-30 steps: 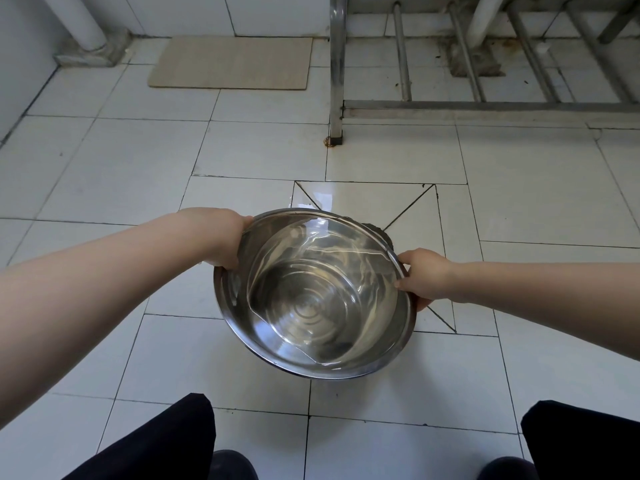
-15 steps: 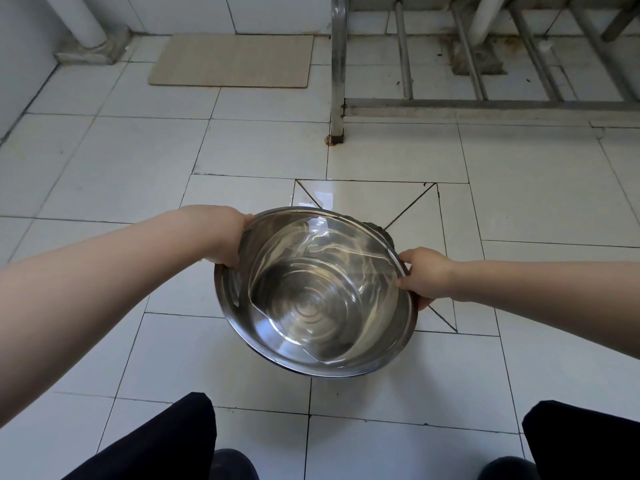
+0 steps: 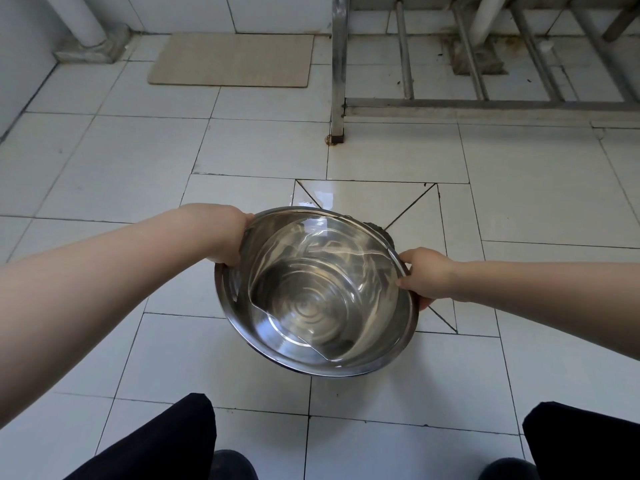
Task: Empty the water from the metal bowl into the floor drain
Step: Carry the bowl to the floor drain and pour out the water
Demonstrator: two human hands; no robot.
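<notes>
We hold the metal bowl (image 3: 317,294) above the tiled floor (image 3: 104,161), and everything turns on where the floor drain (image 3: 380,232) lies from it: just past the bowl's far rim, a little toward our right hand's side, and almost wholly hidden behind that rim. Only a dark edge of it shows, at the point where the diagonal tile cuts meet. Our left hand (image 3: 230,237) has its grip closed over the rim on the far-left side; our right hand (image 3: 422,277) has its grip closed on the right rim, thumb over the lip. The bowl tips away from us and the water (image 3: 346,244) lies against the far wall, reaching right up to the far lip. Whether it is already spilling over we cannot tell. The right hand sits nearer the drain. We judge the pour should go forward over the far rim, with the near edge raised.
</notes>
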